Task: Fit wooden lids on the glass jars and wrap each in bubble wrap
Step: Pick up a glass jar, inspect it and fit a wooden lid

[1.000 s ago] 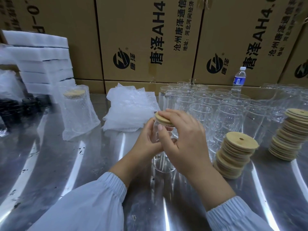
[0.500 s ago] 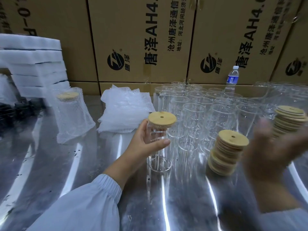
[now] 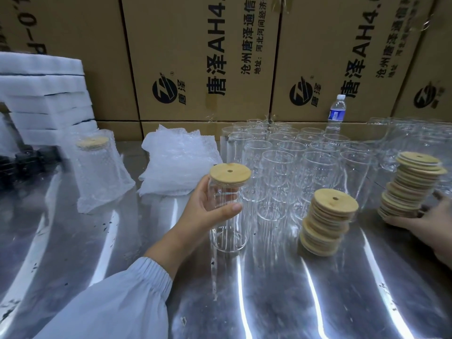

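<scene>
**Middle cardboard box** (image 3: pixel 195 57): round black logo with small 唐泽 beside it. Large black 唐泽AH4. runs up the face and is cut off at the top edge. Two smaller lines, 沧州唐泽通信… and 地址:河北河间经济开…, are both cut off.

**Right cardboard box** (image 3: pixel 342 45): same logo and 唐泽AH4. The smaller lines begin 沧州唐泽通信; the rest is blurred.

**Far-right cardboard box** (image 3: pixel 433 77): the logo only, blurred.

**Left cardboard box** (image 3: pixel 73 33): fragments of large print, "-0" among them; the rest is out of frame.

**Water bottle** (image 3: pixel 337 111): blue label, print too small to read.
</scene>
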